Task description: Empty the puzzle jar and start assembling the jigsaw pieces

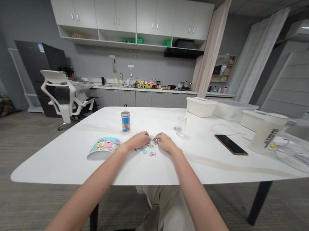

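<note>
Small colourful jigsaw puzzle pieces (146, 150) lie in a loose pile on the white table. My left hand (138, 140) is at the pile's left side, its fingers curled down onto the pieces. From the right, my right hand (165, 142) reaches into the same pile with bent fingers pinched together at a piece. The fingertips of both hands partly cover what they touch. A curved picture sheet (105, 145) with cartoon figures lies beside my left forearm. Behind it stands a blue cartoon can (125, 122) with a grey lid. A clear jar (181, 125) is beyond my right hand.
On the right of the table (55, 166) are a phone (230, 144), a frosted pitcher (268, 135), cables and plastic tubs (200, 107). A round metal lid (177, 128) lies by the jar. Another person sits in a white chair (58, 92) at the far left.
</note>
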